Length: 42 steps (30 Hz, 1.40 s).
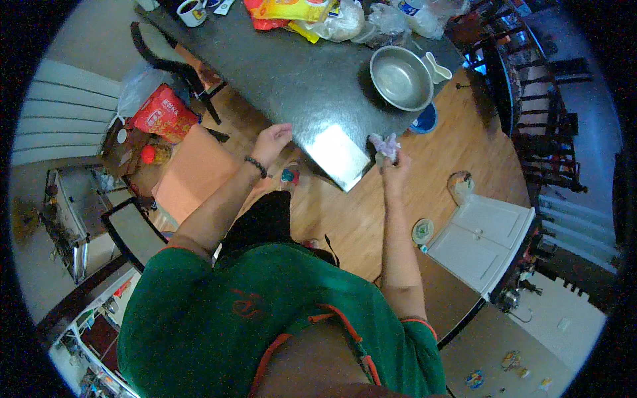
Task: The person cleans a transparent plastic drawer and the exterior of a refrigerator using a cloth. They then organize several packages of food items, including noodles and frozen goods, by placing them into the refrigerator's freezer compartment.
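In my right hand (396, 171) is a crumpled whitish-purple cloth (385, 146), gripped beside the table's near right edge. My left hand (271, 143), with a dark bead bracelet on its wrist, reaches to the near left edge of the dark table (285, 73). It holds nothing and its fingers are loosely stretched. Between the hands, a bright white rectangular panel (338, 158) lies at the table corner; glare hides its surface. Farther off on the right stands a round metal basin (401, 78), with a white clip-shaped thing (436, 68) against its side.
Bright packages (292, 12) and clear plastic bags (388, 25) lie along the table's far side, with a white mug (192, 12) at far left. A blue bucket (424, 119) stands below the right edge. To the left are a chair (174, 56) and a red bag (166, 114).
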### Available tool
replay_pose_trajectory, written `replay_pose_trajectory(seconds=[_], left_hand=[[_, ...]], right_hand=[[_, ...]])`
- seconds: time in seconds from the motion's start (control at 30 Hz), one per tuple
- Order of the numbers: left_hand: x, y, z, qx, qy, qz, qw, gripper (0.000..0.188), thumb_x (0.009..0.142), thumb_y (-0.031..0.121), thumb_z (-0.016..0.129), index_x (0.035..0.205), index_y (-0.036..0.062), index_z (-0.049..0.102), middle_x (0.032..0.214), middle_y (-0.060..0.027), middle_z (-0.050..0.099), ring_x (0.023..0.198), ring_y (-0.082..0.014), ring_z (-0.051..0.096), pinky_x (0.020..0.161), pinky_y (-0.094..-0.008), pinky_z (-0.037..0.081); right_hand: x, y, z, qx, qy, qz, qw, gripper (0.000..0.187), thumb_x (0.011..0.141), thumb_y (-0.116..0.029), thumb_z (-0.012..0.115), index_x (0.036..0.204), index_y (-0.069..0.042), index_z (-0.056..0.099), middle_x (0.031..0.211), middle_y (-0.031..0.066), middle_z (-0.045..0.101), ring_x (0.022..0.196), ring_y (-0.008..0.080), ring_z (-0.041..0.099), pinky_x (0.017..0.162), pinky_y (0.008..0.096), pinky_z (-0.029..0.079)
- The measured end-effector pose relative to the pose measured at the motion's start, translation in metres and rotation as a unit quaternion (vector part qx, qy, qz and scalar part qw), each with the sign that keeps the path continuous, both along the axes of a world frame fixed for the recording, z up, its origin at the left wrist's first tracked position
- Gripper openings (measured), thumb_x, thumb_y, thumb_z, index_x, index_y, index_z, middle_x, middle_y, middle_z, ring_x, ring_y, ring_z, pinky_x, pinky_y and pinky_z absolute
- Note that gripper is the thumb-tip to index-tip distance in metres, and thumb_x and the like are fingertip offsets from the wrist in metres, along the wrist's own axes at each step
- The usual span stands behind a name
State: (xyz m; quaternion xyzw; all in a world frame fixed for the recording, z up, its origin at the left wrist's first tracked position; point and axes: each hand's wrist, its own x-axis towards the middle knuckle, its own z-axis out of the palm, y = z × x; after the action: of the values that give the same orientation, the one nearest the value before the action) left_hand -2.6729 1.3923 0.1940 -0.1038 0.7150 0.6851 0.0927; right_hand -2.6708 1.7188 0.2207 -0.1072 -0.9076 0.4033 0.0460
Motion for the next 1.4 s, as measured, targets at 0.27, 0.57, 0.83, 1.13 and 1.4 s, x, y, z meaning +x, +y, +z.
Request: replay_pose_trajectory(seconds=[0.27, 0.57, 0.83, 1.13, 1.4], left_hand=[[-0.019, -0.036, -0.034, 0.067, -0.089, 0.031, 0.993, 0.025, 0.088, 0.01, 0.053, 0.111, 0.0008, 0.057, 0.101, -0.0062, 0.062, 0.09, -0.0132, 0.057, 0.082, -0.0267, 0.045], [-0.038, -0.048, -0.016, 0.021, -0.085, 0.107, 0.99, 0.026, 0.088, 0.008, 0.051, 0.112, -0.0007, 0.055, 0.104, -0.0081, 0.061, 0.093, -0.0163, 0.058, 0.083, -0.0268, 0.046], [-0.038, -0.081, -0.04, -0.048, -0.028, 0.183, 0.981, 0.024, 0.088, 0.008, 0.051, 0.109, -0.001, 0.057, 0.102, -0.0091, 0.062, 0.089, -0.0164, 0.06, 0.079, -0.026, 0.048], [0.025, -0.011, -0.063, 0.134, -0.256, 0.08, 0.954, 0.021, 0.086, 0.014, 0.055, 0.1, -0.0018, 0.057, 0.087, -0.0072, 0.062, 0.073, -0.0137, 0.06, 0.067, -0.0261, 0.05], [0.004, -0.001, -0.042, 0.095, -0.226, 0.088, 0.965, 0.017, 0.084, 0.017, 0.059, 0.085, -0.0008, 0.059, 0.073, -0.0035, 0.059, 0.062, -0.0105, 0.055, 0.058, -0.0225, 0.046]], right_hand=[[-0.104, -0.036, -0.044, 0.2, 0.032, -0.03, 0.979, 0.053, 0.075, -0.008, 0.063, 0.124, 0.003, 0.044, 0.107, 0.0322, 0.045, 0.101, 0.0438, 0.045, 0.089, 0.0441, 0.039], [-0.095, -0.107, -0.034, 0.199, -0.012, 0.104, 0.974, 0.041, 0.082, -0.02, 0.057, 0.122, -0.013, 0.053, 0.117, 0.0217, 0.045, 0.099, 0.0368, 0.051, 0.083, 0.0418, 0.044], [-0.099, -0.221, -0.03, 0.062, 0.081, 0.413, 0.905, 0.022, 0.071, -0.011, 0.06, 0.091, -0.015, 0.066, 0.112, 0.0062, 0.057, 0.098, 0.033, 0.048, 0.087, 0.0423, 0.037], [-0.018, -0.008, -0.011, 0.171, -0.003, 0.454, 0.874, 0.019, 0.063, 0.006, 0.056, 0.078, -0.005, 0.059, 0.102, 0.0146, 0.057, 0.095, 0.0342, 0.05, 0.083, 0.0407, 0.041], [-0.111, -0.054, 0.002, 0.042, 0.072, 0.277, 0.957, 0.025, 0.063, 0.004, 0.057, 0.087, -0.004, 0.058, 0.105, 0.0177, 0.053, 0.102, 0.0357, 0.047, 0.087, 0.0419, 0.038]])
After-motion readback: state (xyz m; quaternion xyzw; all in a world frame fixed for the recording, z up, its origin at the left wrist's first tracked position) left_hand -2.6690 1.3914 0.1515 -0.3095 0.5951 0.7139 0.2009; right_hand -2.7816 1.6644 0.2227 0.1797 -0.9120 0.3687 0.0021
